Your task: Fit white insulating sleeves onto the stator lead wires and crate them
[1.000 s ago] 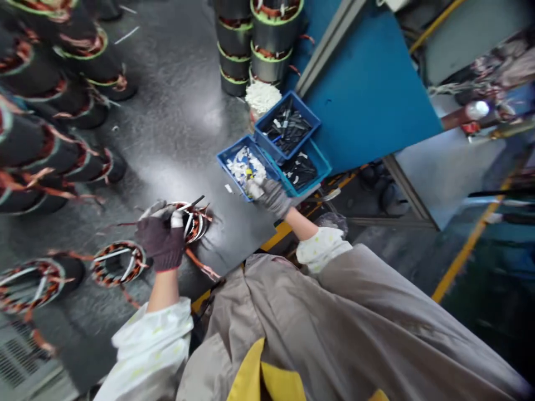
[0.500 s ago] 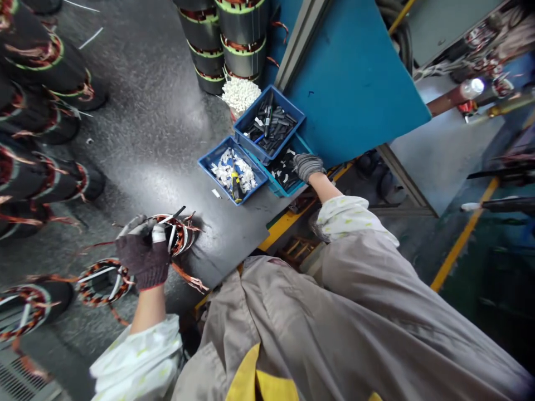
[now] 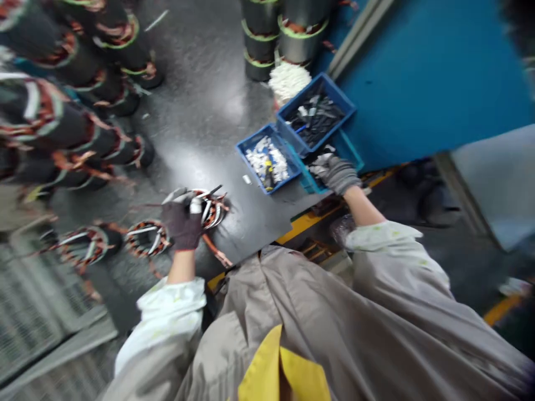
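My left hand (image 3: 183,220), in a dark glove with pale fingertips, is closed on the rim of a motor stator (image 3: 214,210) with copper windings and white strips. A thin black strip sticks up from this stator, and copper leads hang toward the table edge. My right hand (image 3: 336,171), in a grey glove, reaches into a teal bin (image 3: 353,151) of dark pieces. Its fingers are bent together and blurred; pale bits show at the tips, and what they hold is unclear. A blue bin (image 3: 288,146) with black tubes overlaps the teal one.
Another blue bin (image 3: 273,188) holds white scraps and a yellow-and-black tool. White pieces (image 3: 288,81) are heaped behind. Stators (image 3: 146,238) stand left of my hand; stacked stators (image 3: 90,120) fill the far left. A blue panel (image 3: 430,83) rises at right.
The view has swung, so the table and bins appear farther right. My right hand has moved further into the teal bin. My left hand stays on the same stator.
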`<state>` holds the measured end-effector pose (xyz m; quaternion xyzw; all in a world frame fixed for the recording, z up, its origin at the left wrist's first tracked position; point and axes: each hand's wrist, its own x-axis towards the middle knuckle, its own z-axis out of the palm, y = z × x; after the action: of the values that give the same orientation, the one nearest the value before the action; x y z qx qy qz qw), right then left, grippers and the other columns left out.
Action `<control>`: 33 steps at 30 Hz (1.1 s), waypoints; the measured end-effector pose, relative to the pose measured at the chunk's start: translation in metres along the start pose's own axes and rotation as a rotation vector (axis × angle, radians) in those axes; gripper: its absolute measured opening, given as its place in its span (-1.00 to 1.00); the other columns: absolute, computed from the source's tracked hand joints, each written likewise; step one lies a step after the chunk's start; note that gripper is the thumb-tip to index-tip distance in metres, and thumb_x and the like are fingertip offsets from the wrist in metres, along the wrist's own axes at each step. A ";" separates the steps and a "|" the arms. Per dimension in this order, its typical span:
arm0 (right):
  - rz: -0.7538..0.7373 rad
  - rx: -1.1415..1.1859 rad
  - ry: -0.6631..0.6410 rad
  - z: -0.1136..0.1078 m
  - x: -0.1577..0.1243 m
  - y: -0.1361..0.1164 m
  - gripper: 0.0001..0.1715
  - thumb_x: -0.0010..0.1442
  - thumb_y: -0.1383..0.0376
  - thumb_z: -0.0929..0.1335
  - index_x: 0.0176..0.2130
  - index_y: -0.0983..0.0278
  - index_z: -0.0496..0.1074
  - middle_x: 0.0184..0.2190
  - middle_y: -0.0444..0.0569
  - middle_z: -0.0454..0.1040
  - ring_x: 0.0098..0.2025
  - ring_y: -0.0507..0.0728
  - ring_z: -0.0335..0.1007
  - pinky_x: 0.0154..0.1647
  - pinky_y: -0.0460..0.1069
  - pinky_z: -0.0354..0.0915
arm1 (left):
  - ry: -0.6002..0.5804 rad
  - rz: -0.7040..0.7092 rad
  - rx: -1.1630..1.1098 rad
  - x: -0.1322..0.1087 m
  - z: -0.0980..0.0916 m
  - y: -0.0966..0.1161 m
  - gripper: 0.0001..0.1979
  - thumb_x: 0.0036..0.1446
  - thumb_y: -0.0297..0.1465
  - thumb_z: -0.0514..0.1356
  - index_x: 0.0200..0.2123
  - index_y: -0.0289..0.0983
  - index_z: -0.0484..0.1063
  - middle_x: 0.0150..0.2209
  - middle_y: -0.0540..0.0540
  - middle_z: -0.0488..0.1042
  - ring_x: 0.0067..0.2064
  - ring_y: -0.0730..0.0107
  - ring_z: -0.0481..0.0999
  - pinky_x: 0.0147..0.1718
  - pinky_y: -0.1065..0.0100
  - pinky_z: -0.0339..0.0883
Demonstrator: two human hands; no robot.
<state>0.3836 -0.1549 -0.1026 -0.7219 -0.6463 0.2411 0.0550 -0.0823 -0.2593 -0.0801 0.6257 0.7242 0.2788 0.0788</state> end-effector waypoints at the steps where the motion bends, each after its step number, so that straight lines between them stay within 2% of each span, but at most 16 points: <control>1: 0.036 -0.016 0.046 0.002 -0.001 0.005 -0.71 0.48 0.30 0.41 0.10 0.36 0.62 0.08 0.31 0.70 0.16 0.41 0.65 0.35 0.32 0.48 | 0.021 -0.005 0.017 -0.002 0.001 -0.001 -0.67 0.33 -0.16 0.15 -0.08 -0.17 0.65 0.09 -0.30 0.70 0.27 -0.14 0.61 0.38 -0.16 0.41; 4: 0.156 -0.074 0.253 -0.003 0.004 0.031 -0.65 0.55 0.19 0.33 0.09 0.33 0.61 0.03 0.46 0.66 0.18 0.57 0.63 0.30 0.52 0.46 | 0.039 -0.007 0.043 -0.007 0.005 -0.008 -0.69 0.37 -0.19 0.16 -0.01 -0.20 0.62 0.17 -0.31 0.66 0.34 -0.07 0.55 0.43 -0.12 0.35; 6: 0.127 -0.074 0.350 -0.012 0.005 0.044 -0.63 0.56 0.09 0.33 -0.03 0.27 0.63 -0.02 0.44 0.66 0.19 0.59 0.61 0.31 0.54 0.45 | 0.043 0.002 0.020 -0.009 0.006 -0.012 -0.68 0.39 -0.18 0.18 0.01 -0.22 0.60 0.18 -0.33 0.64 0.35 -0.08 0.53 0.44 -0.11 0.31; 8: 0.030 -0.015 0.362 -0.015 -0.002 0.034 -0.65 0.56 0.08 0.35 -0.08 0.23 0.64 0.01 0.40 0.67 0.19 0.53 0.60 0.37 0.46 0.44 | 0.040 0.003 -0.018 -0.010 0.007 -0.013 -0.68 0.40 -0.18 0.19 0.02 -0.23 0.60 0.20 -0.34 0.62 0.36 -0.10 0.52 0.46 -0.12 0.27; 10: -0.073 0.093 0.288 -0.003 -0.016 -0.003 -0.73 0.54 0.17 0.37 -0.04 0.23 0.65 0.05 0.32 0.70 0.14 0.44 0.62 0.36 0.35 0.46 | 0.035 -0.004 -0.035 -0.011 0.006 -0.012 -0.70 0.40 -0.20 0.19 0.02 -0.23 0.60 0.21 -0.34 0.62 0.38 -0.09 0.50 0.48 -0.12 0.24; 11: -0.143 0.158 0.200 0.009 -0.025 -0.030 -0.77 0.52 0.22 0.39 -0.03 0.24 0.66 0.04 0.27 0.71 0.10 0.40 0.63 0.32 0.31 0.49 | 0.034 -0.008 -0.032 -0.011 0.006 -0.012 -0.70 0.40 -0.21 0.19 0.02 -0.22 0.60 0.22 -0.33 0.62 0.39 -0.08 0.50 0.49 -0.12 0.24; 13: -0.305 0.248 -0.020 0.043 -0.041 -0.089 -0.78 0.49 0.28 0.42 0.02 0.26 0.68 0.05 0.18 0.73 0.09 0.36 0.65 0.31 0.26 0.49 | 0.038 -0.012 -0.010 -0.011 0.006 -0.011 -0.71 0.40 -0.22 0.18 0.01 -0.22 0.60 0.23 -0.32 0.63 0.39 -0.06 0.51 0.48 -0.11 0.26; 15: -0.376 0.280 -0.177 0.081 -0.052 -0.143 -0.75 0.48 0.29 0.42 0.05 0.29 0.69 0.05 0.16 0.73 0.11 0.35 0.67 0.30 0.23 0.51 | 0.045 -0.008 0.013 -0.010 0.007 -0.011 -0.71 0.41 -0.21 0.18 0.01 -0.21 0.60 0.22 -0.30 0.64 0.38 -0.04 0.52 0.47 -0.09 0.29; 17: -0.402 0.297 -0.212 0.111 -0.053 -0.180 -0.70 0.50 0.32 0.40 0.11 0.29 0.69 0.10 0.15 0.73 0.17 0.32 0.65 0.37 0.20 0.47 | 0.056 -0.002 0.019 -0.011 0.008 -0.013 -0.70 0.41 -0.19 0.18 0.00 -0.22 0.60 0.20 -0.31 0.64 0.37 -0.04 0.53 0.47 -0.09 0.30; 19: -0.408 0.306 -0.206 0.132 -0.045 -0.197 -0.66 0.51 0.34 0.37 0.14 0.29 0.69 0.14 0.15 0.71 0.22 0.30 0.63 0.42 0.18 0.45 | 0.069 0.000 0.013 -0.011 0.009 -0.015 -0.69 0.42 -0.18 0.17 0.00 -0.22 0.60 0.19 -0.31 0.65 0.36 -0.05 0.53 0.47 -0.09 0.30; 21: -0.410 0.310 -0.197 0.142 -0.036 -0.201 -0.66 0.51 0.35 0.36 0.12 0.28 0.71 0.16 0.15 0.70 0.24 0.31 0.60 0.42 0.17 0.44 | 0.067 0.006 -0.002 -0.011 0.010 -0.017 -0.69 0.42 -0.18 0.18 0.01 -0.22 0.61 0.18 -0.30 0.65 0.36 -0.06 0.53 0.47 -0.11 0.29; 25: -0.439 0.296 -0.162 0.145 -0.023 -0.193 -0.68 0.50 0.36 0.37 0.07 0.26 0.73 0.11 0.13 0.70 0.21 0.31 0.58 0.41 0.19 0.44 | 0.066 0.030 -0.053 -0.012 0.009 -0.020 -0.70 0.42 -0.18 0.22 0.01 -0.22 0.62 0.18 -0.30 0.65 0.35 -0.08 0.53 0.48 -0.13 0.27; 33: -0.571 0.292 -0.228 0.148 -0.009 -0.191 -0.59 0.56 0.28 0.32 0.20 0.24 0.70 0.16 0.13 0.69 0.20 0.30 0.61 0.39 0.21 0.48 | 0.103 0.053 -0.076 -0.013 0.011 -0.022 -0.70 0.41 -0.16 0.23 0.00 -0.22 0.61 0.18 -0.30 0.65 0.33 -0.09 0.54 0.44 -0.16 0.30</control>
<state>0.1480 -0.1676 -0.1554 -0.4646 -0.7831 0.3851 0.1504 -0.0929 -0.2692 -0.1034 0.6262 0.6994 0.3398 0.0578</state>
